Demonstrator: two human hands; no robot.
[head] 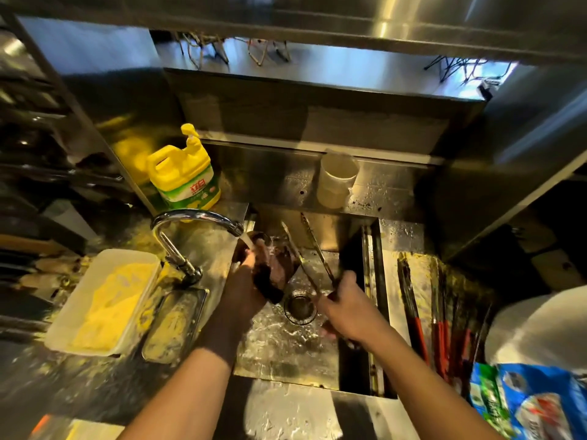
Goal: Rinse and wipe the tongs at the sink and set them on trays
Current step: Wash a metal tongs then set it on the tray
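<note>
Over the steel sink (355,227), my right hand (346,308) grips the handle end of metal tongs (313,249), whose two arms point up and away toward the sink's back wall. My left hand (244,290) holds a dark wet cloth (273,271) under the stream of water running from the faucet (190,223). The cloth lies just left of the tongs' arms. Several more tongs with red handles (416,315) lie on the wet counter right of the sink.
A yellow detergent jug (184,176) stands behind the faucet. A white tub of yellow crumbs (104,300) and a small steel tray (174,322) sit left of the sink. A cup (336,179) stands behind the basin, a white lid (540,325) and blue packet (533,404) at right.
</note>
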